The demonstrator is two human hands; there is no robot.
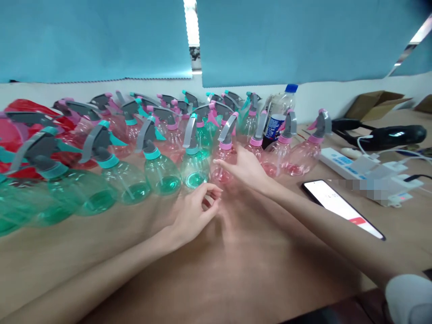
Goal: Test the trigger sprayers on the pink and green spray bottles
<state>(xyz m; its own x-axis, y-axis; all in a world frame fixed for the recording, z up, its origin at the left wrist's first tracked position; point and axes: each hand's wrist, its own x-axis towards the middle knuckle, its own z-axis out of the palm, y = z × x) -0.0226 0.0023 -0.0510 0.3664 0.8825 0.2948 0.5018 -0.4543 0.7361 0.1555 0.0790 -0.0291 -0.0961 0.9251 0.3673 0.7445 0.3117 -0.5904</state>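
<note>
My right hand [248, 168] is wrapped round a pink spray bottle [222, 173] in the front row, its thumb across the clear body and its other fingers at the far side. That bottle stands upright on the table with its grey and pink trigger head on. My left hand [195, 209] hovers just in front of it, loosely curled, thumb and fingertips apart with nothing between them. Nearest to the left hand is a green spray bottle [195, 173] with a turquoise collar. Another green spray bottle [162, 175] stands left of that one.
Several more green and pink spray bottles crowd the table's back and left. Right of my hands lie a lit phone [340, 207], a white power strip [347, 166] with plugs, and a black device [391, 135]. A blue-capped drink bottle [278, 119] stands by the wall.
</note>
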